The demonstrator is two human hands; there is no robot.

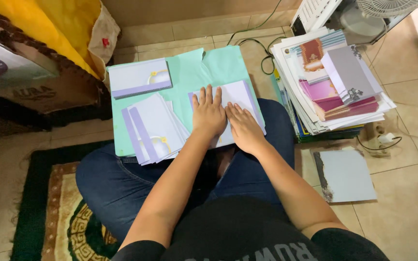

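Note:
My left hand (208,112) and my right hand (243,126) lie flat, side by side, pressing down on a white and lavender card (238,94). The card rests on a mint green board (189,72) across my lap. To the left of my hands a fanned pile of similar lavender-striped cards (153,128) lies on the same board. A neat stack of cards (140,77) sits at the board's far left corner.
A tall pile of cards and paper (332,82) stands on the tiled floor at the right, with a grey sheet (345,175) in front of it. Cables and a white fan (388,7) are behind. A cardboard box (20,72) stands left; a patterned rug (54,212) lies below.

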